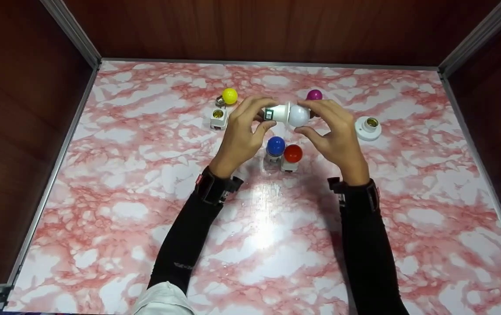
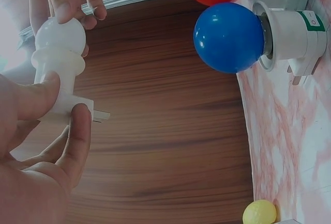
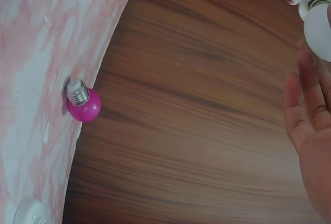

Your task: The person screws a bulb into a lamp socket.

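My left hand (image 1: 241, 129) grips a white plug-in lamp socket (image 1: 280, 113) above the table, thumb on one side and fingers on the other. The metal prongs (image 2: 101, 116) of its plug stick out past the fingers in the left wrist view. A white light bulb (image 1: 299, 116) sits at the socket's mouth, lying sideways towards the right. Around the bulb, my right hand (image 1: 338, 131) pinches with thumb and fingers. Part of the bulb's metal base (image 3: 316, 1) shows at the socket in the right wrist view.
Below the hands, a blue bulb (image 1: 275, 145) and a red bulb (image 1: 293, 153) stand in white plug-in sockets. A yellow bulb (image 1: 229, 96) lies behind another socket (image 1: 218, 120) at left. Beyond the right hand lies a magenta bulb (image 1: 315, 94); a round lamp holder (image 1: 368, 128) is farther right.
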The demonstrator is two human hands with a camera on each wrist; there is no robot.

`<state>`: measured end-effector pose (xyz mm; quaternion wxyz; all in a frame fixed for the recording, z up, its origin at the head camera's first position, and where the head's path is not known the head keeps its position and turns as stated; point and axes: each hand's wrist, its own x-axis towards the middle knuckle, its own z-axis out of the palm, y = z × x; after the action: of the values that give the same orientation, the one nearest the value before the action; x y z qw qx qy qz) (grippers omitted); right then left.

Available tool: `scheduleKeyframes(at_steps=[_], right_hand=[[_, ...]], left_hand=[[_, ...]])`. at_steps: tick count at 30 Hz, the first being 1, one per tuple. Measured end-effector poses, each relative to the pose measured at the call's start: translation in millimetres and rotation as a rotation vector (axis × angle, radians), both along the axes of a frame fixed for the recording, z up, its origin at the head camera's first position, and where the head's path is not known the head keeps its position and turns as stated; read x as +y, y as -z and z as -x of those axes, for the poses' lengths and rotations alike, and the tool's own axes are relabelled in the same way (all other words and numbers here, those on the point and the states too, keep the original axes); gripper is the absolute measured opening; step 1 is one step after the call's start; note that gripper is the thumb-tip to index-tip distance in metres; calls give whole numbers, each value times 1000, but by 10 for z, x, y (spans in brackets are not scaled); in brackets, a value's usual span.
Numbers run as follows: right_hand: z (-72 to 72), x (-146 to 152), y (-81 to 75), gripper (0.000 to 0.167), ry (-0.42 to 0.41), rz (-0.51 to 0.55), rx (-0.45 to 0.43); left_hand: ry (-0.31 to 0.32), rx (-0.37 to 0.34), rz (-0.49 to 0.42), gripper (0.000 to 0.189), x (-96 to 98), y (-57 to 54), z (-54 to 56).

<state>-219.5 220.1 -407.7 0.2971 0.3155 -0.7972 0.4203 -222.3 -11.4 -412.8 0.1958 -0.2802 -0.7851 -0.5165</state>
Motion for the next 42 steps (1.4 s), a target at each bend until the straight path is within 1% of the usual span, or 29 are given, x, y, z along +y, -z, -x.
scheduleKeyframes(at_steps=[9,20,27,30,37,42], right_hand=[[-21,10,-1,51,9,-37,-59],[-22,18,6,53,17,-68,-86],[-21,17,11,51,3,-67,-115],[-18,14,11,50,-4,-55,-115],[-14,16,6,50,-1,-36,-82],[-18,22,-2,49,11,-16,-92]], left_hand=[[2,4,8,33,9,9,2],[8,14,12,31,14,4,5],[12,7,12,31,13,7,3],[12,-3,8,31,14,3,-1],[7,-22,0,37,4,-11,-8],[17,-41,6,39,-19,-8,2]])
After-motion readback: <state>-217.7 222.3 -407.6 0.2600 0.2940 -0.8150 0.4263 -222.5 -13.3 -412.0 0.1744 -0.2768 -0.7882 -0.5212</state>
